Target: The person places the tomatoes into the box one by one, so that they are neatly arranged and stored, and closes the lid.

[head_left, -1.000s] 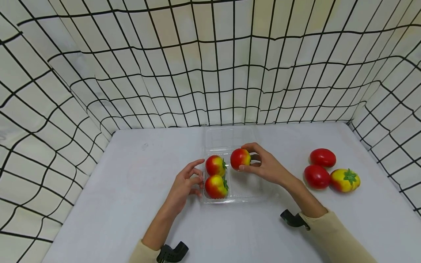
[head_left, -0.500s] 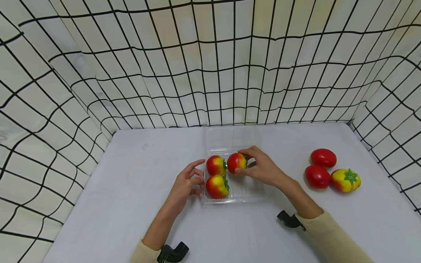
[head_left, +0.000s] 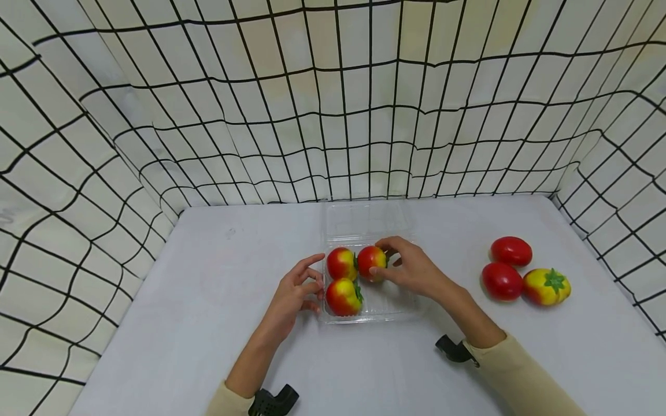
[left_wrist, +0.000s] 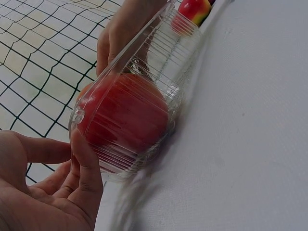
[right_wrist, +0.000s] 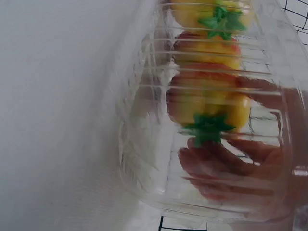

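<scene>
- Head view: I seem to be setting a red-yellow fruit (head_left: 369,261) inside the clear container (head_left: 386,303), just beside its twin (head_left: 339,263).
- My right hand (head_left: 415,270) grips it, thumb opposite fingers; my left hand (head_left: 291,293), loosely parted, touches the container's side.
- Next probably calls for a gentle release.
- Thin ribbed plastic; round, glossy fruit, star-shaped green leaf (right_wrist: 208,126).

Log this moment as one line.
Right hand: holds red-yellow fruit in clear container; left hand: touches container's edge; two similar fruits inside; two red fruits, one yellow-red fruit on table.
</scene>
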### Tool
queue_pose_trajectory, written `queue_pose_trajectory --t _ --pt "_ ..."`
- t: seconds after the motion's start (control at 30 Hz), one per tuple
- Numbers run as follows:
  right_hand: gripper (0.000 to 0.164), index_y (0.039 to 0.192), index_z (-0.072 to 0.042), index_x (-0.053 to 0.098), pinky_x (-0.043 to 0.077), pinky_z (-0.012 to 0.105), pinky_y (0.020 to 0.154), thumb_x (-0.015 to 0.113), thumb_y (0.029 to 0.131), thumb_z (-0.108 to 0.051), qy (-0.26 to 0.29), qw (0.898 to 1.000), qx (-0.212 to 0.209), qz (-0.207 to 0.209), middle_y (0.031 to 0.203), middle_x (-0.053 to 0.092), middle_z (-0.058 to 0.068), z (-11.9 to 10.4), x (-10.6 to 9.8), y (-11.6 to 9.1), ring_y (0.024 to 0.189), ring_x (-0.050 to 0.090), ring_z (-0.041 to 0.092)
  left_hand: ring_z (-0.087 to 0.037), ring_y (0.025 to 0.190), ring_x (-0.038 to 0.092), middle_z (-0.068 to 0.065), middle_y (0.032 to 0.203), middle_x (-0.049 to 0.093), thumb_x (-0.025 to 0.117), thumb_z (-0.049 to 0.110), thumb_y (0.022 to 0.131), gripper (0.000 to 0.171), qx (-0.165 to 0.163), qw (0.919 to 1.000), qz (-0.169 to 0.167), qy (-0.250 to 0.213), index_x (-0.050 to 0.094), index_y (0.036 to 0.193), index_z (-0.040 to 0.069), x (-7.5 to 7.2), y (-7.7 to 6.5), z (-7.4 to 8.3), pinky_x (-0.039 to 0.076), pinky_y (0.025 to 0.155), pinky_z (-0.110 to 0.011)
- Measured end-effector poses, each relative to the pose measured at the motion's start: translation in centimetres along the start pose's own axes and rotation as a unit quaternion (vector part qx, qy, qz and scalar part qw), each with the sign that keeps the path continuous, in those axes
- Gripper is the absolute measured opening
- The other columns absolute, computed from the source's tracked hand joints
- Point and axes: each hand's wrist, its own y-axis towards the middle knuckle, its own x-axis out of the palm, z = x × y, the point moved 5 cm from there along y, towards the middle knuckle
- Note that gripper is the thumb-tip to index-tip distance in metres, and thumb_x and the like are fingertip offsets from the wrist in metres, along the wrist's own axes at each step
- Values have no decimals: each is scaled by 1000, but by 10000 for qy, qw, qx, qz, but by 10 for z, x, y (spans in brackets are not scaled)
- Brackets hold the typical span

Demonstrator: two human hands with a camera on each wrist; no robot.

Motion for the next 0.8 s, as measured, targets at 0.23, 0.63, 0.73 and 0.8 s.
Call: queue_pose_trajectory --t 0.23,0.63,0.73,0.8 --pt "61 142 -8 60 61 42 94 81 89 -31 -411 9991 55 97 122 59 9 -1 1 0 114 62 26 -18 74 58 -1 97 59 57 5 100 53 -31 10000 0 -42 53 150 25 1 -1 -1 57 59 -24" --pt "55 138 -13 64 62 40 91 80 90 -33 -524 9985 -34 173 120 60 7 -3 1 1 107 65 23 -17 75 58 -1 97 59 57 5 100 54 -26 10000 -7 -56 52 150 23 -1 -2 0 57 60 -24" --pt "54 139 -13 64 62 39 90 80 91 -34 -550 9983 -30 171 120 60 7 -3 1 0 106 65 23 -17 75 58 -1 97 59 57 5 100 54 -31 10000 -26 -69 52 150 23 -1 -1 -1 57 60 -24" --pt "55 139 -13 64 62 39 90 80 91 -34 -559 9983 -37 178 120 60 7 -3 1 0 106 65 23 -17 75 58 -1 97 59 57 5 100 54 -31 9999 -58 -84 52 150 23 0 -1 -1 57 60 -24"
